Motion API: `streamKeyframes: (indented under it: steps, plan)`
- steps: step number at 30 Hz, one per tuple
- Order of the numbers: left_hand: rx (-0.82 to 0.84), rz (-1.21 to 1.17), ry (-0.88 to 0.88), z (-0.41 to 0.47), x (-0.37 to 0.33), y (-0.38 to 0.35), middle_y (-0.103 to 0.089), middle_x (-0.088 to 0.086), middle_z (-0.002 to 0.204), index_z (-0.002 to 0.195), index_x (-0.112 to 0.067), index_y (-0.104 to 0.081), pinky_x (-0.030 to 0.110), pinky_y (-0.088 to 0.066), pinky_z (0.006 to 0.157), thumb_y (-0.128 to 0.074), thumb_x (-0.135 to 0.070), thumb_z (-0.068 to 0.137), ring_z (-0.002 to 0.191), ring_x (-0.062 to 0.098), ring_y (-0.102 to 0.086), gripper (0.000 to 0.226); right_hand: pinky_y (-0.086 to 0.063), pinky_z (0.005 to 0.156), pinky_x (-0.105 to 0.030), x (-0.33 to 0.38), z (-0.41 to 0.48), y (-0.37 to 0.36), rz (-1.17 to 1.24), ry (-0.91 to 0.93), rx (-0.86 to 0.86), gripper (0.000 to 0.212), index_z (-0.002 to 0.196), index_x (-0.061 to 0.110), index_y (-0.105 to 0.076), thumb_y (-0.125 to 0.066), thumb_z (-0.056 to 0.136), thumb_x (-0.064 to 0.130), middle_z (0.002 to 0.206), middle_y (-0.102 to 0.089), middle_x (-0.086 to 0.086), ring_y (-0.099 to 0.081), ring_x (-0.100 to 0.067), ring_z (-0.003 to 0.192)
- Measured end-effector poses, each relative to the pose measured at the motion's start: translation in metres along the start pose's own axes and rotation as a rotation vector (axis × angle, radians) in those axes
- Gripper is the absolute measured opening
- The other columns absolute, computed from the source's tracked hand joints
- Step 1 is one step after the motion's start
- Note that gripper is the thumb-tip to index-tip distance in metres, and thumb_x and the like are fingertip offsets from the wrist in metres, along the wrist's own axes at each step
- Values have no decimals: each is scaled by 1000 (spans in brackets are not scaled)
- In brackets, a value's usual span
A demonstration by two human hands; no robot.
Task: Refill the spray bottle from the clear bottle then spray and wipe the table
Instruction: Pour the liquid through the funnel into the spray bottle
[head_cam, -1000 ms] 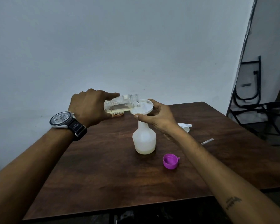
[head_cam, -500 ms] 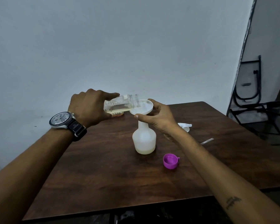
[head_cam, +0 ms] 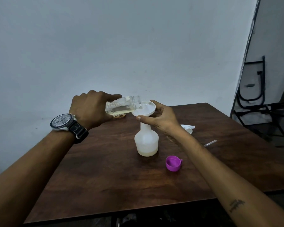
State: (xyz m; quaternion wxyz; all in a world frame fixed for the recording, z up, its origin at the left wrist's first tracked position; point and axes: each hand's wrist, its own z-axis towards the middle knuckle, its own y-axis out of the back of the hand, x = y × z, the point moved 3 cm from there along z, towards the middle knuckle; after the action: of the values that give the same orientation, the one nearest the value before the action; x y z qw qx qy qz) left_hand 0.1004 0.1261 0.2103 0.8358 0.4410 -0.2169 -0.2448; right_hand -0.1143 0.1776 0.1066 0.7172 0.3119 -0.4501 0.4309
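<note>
A white translucent spray bottle (head_cam: pixel 146 141), its head off, stands mid-table with a little pale liquid at its bottom. A white funnel (head_cam: pixel 144 110) sits in its neck. My right hand (head_cam: pixel 162 119) pinches the funnel's rim between thumb and fingers. My left hand (head_cam: pixel 92 110) grips the clear bottle (head_cam: pixel 121 106), tipped almost level, with its open mouth over the funnel. Yellowish liquid lies along the clear bottle's lower side.
A purple cap (head_cam: pixel 173 163) lies open side up on the brown table (head_cam: pixel 105 177), right of the spray bottle. The white spray head (head_cam: pixel 188 128) and its tube (head_cam: pixel 210 143) lie behind my right forearm. Black folding chairs (head_cam: pixel 261 102) stand at the right.
</note>
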Motion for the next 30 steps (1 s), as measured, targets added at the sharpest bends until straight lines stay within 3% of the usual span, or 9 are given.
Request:
streamKeyframes:
  steps: [6,11,21,26,30]
  plan:
    - [7,-15,-5,1,0,-1,-72,-9,119,139,-54,-50,31,-39,66,-65,-70,70,101,29,-67,73,-58,100,-50,-2,1,0,5,-7,-1,49,113,16,-74,-96,70,16,111,-78,-4,-73,-25,108]
    - [25,-12,-11,1,1,-3,-72,-7,117,138,-55,-49,31,-41,66,-44,-76,54,100,28,-67,87,-58,101,-48,-3,2,0,-6,-5,7,50,114,21,-74,-96,69,20,111,-78,1,-73,-21,109]
    - [9,-7,-13,2,2,-4,-72,-8,119,139,-55,-49,32,-43,66,-55,-72,64,99,28,-67,77,-58,100,-47,-2,2,0,11,-5,7,47,113,17,-74,-95,71,14,110,-78,-1,-73,-20,107]
    - [-5,-11,-8,3,2,-3,-71,-12,121,140,-55,-47,31,-41,66,-71,-62,75,100,27,-67,70,-58,100,-46,-2,2,-1,18,-6,7,47,112,19,-74,-95,71,13,111,-78,-1,-73,-20,108]
    - [15,-11,-9,3,1,-3,-71,-11,121,140,-55,-47,31,-42,67,-52,-73,63,101,27,-67,80,-58,100,-47,-3,3,0,4,-6,10,47,112,21,-75,-96,70,17,110,-78,1,-73,-20,109]
